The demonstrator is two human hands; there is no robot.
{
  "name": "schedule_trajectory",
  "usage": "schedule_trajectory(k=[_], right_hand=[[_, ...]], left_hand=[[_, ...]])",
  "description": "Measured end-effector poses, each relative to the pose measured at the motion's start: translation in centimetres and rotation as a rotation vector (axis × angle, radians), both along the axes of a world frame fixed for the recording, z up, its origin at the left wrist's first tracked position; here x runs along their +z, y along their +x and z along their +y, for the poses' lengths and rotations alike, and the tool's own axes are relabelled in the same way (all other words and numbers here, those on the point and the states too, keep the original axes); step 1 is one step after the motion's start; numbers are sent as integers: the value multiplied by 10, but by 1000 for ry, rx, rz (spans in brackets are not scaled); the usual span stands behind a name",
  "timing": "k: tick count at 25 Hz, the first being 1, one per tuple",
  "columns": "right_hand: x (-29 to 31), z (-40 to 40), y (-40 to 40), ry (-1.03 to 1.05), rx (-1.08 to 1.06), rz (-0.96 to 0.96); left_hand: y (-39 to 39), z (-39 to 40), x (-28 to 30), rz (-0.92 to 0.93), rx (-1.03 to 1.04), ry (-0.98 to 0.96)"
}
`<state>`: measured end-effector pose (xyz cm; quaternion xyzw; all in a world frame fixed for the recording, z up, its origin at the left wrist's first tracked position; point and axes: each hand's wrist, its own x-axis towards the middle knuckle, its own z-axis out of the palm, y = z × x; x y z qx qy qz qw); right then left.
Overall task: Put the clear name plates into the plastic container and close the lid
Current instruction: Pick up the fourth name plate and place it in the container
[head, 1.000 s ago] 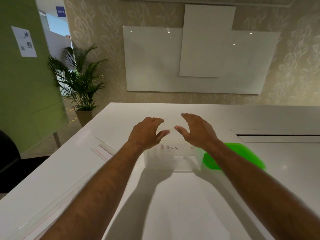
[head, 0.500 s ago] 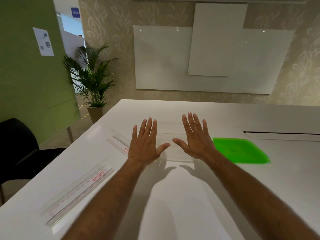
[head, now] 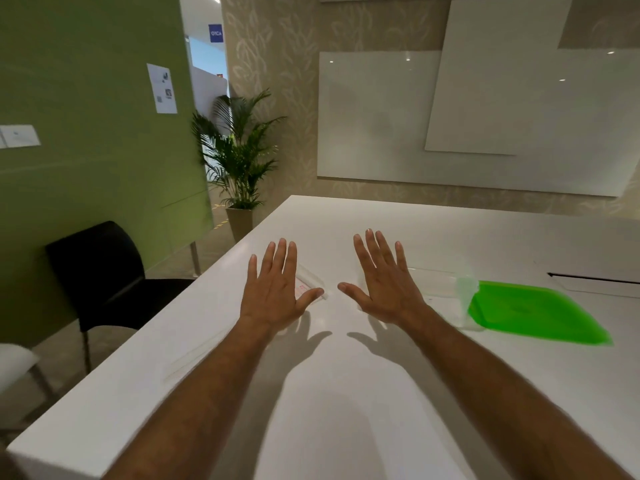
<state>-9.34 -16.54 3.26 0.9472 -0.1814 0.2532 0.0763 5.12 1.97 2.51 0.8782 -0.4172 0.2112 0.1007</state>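
My left hand (head: 273, 289) and my right hand (head: 384, 282) hover flat over the white table (head: 346, 393), fingers spread, holding nothing. A clear name plate (head: 310, 280) with a small red label lies just right of my left hand, partly hidden by it. Another clear name plate (head: 197, 355) lies along the table's left edge beside my left forearm, faint and blurred. The clear plastic container (head: 440, 282) sits right of my right hand, hard to make out. The green lid (head: 533, 315) lies flat on the table just right of the container.
A black chair (head: 100, 271) stands left of the table. A potted palm (head: 242, 157) stands at the table's far left corner. A dark slot (head: 592, 278) runs across the table at the far right. Whiteboards hang on the back wall.
The view has swung to the left, so the lid and container now sit further right. My hands have gone from curled over the container to flat and spread, a little further apart.
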Motion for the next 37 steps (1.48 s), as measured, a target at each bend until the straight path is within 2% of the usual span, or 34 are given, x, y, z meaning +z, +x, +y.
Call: schedule_trajectory(k=[6, 14, 19, 23, 31, 37], right_hand=[[-8, 44, 35, 14, 150, 40], [-24, 88, 69, 50, 400, 216], [-24, 105, 78, 116, 573, 229], [-33, 114, 82, 148, 579, 295], [-35, 114, 71, 170, 589, 264], [-27, 103, 59, 262, 613, 197]], left_hand=[[21, 50, -7, 12, 95, 16], [29, 88, -8, 97, 137, -38], [24, 99, 3, 374, 174, -100], [26, 103, 0, 548, 152, -96], [24, 103, 8, 719, 70, -146], [22, 102, 16, 902, -52, -232]])
